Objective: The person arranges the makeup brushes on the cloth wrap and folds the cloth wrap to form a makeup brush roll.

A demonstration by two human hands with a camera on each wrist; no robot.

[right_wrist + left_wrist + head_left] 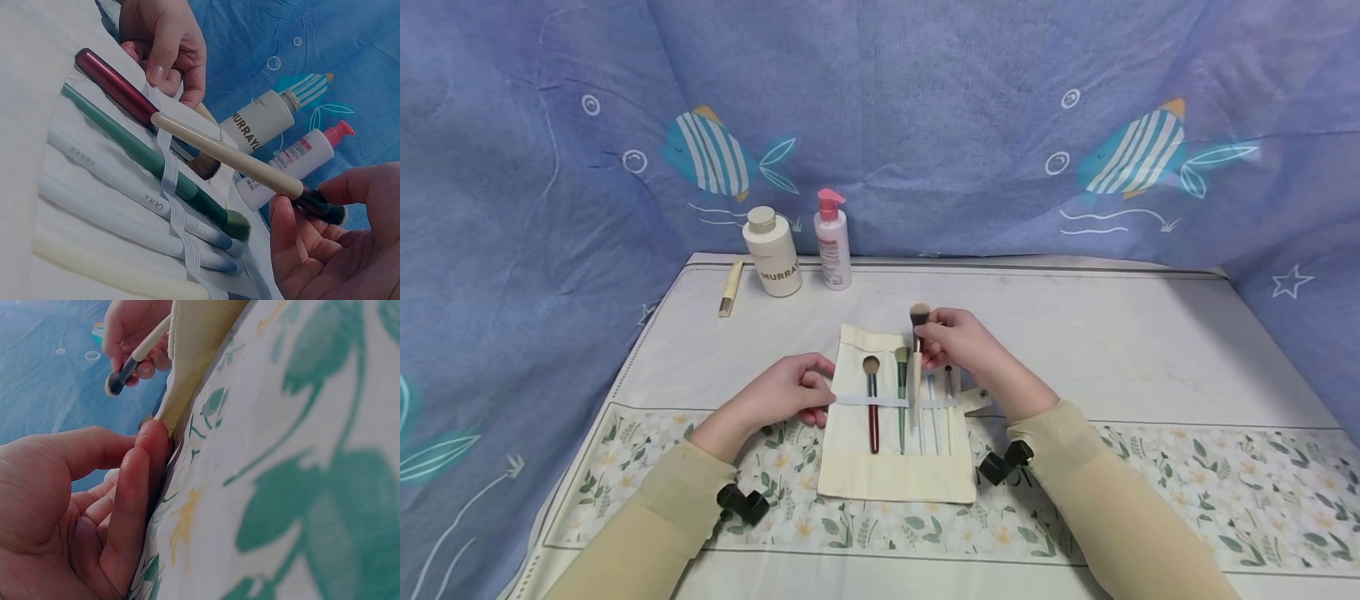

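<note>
My right hand [953, 337] pinches beige brush [228, 153] near its bristle end, likely for control; left hand [792, 388], fingers curled, pinches brush roll [895, 479] edge, probably steadying it.

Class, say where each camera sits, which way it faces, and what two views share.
Head: worn on the head, facing forward and down at the brush roll; left hand, right hand and sleeves show.
Left wrist: worn there, looking at the left hand at the roll's edge; right hand shows beyond.
Right wrist: worn there, looking across the beige-handled brush; both hands show.
Shared: pink-pump bottle, in head and right wrist.
</note>
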